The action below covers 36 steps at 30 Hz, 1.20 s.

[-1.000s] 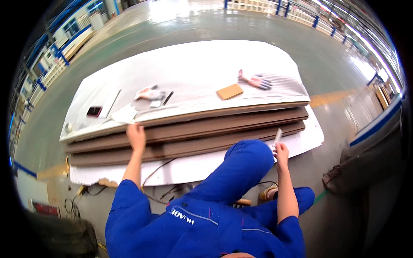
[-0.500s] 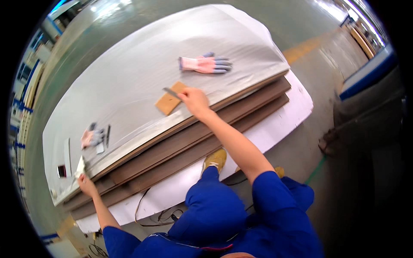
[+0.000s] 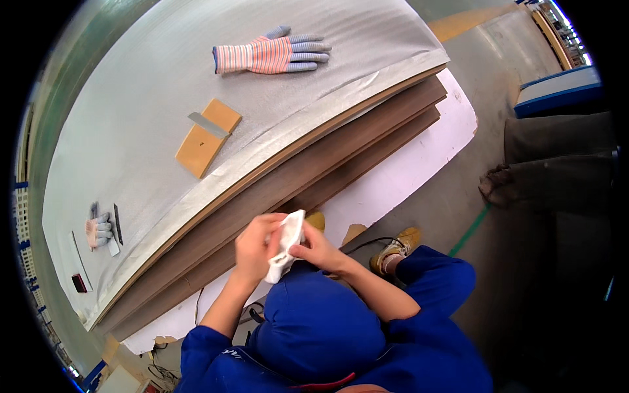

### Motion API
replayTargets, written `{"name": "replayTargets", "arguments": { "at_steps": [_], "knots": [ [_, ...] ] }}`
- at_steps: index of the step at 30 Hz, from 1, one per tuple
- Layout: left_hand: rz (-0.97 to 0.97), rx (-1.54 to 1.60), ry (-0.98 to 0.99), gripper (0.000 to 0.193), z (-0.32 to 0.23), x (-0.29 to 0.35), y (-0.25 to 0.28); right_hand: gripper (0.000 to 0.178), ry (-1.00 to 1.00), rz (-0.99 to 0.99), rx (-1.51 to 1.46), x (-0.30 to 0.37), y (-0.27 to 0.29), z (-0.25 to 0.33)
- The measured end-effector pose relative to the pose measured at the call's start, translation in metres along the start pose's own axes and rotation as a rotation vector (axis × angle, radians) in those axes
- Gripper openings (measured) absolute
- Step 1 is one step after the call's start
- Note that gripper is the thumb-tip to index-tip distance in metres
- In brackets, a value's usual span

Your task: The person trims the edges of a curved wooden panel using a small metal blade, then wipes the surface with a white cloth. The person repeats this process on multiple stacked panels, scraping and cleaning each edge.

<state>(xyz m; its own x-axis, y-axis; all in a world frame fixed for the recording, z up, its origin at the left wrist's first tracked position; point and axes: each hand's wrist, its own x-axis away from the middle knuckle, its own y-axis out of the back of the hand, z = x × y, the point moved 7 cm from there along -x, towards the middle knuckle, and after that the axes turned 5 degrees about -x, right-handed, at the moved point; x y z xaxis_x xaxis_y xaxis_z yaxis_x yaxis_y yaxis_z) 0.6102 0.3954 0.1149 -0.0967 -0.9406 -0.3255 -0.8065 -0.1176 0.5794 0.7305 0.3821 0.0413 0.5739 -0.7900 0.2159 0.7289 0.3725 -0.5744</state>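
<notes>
A crumpled white cloth [image 3: 287, 241] is between my hands, just above my raised knee and in front of the stacked boards. From the left, my left hand [image 3: 257, 243] grips it with bent fingers. My right hand [image 3: 322, 251] pinches its other side, thumb on the fabric. Beyond them, a flat grey metal strip [image 3: 209, 124] lies across a tan block [image 3: 196, 152] on the silvery sheet [image 3: 151, 131] covering the top board. Farther back rests a striped pink and grey work glove [image 3: 272, 54], fingers pointing right.
Brown boards [image 3: 314, 171] are stacked under the sheet, above a white panel [image 3: 400, 190]. Toward the left end lie a second glove [image 3: 98, 230], a thin black tool [image 3: 118, 224] and a small dark red-edged object [image 3: 79, 283]. Another person's dark-trousered legs [image 3: 557, 141] are at right.
My right hand has left the metal strip on the tan block and drawn back. My left hand has brought the white cloth from the left end toward me; both hands now hold it.
</notes>
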Motion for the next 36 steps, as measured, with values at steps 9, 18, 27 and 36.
{"name": "replayTargets", "arguments": {
  "at_steps": [9,18,27,36],
  "knots": [
    [0.148,0.036,0.009,0.015,0.027,-0.060,-0.099,0.016,0.039,-0.591,-0.112,-0.014,0.111,0.020],
    [0.173,-0.044,0.008,0.021,0.041,-0.082,-0.120,0.010,0.183,-0.972,-0.106,-0.020,0.140,0.005],
    [0.191,-0.131,0.191,0.016,0.048,-0.091,-0.122,0.026,-0.024,-0.967,-0.190,-0.032,0.152,-0.002],
    [0.130,0.071,0.211,0.016,0.045,-0.105,-0.144,0.028,0.019,-0.985,-0.254,-0.033,0.179,0.018]
  ]
}}
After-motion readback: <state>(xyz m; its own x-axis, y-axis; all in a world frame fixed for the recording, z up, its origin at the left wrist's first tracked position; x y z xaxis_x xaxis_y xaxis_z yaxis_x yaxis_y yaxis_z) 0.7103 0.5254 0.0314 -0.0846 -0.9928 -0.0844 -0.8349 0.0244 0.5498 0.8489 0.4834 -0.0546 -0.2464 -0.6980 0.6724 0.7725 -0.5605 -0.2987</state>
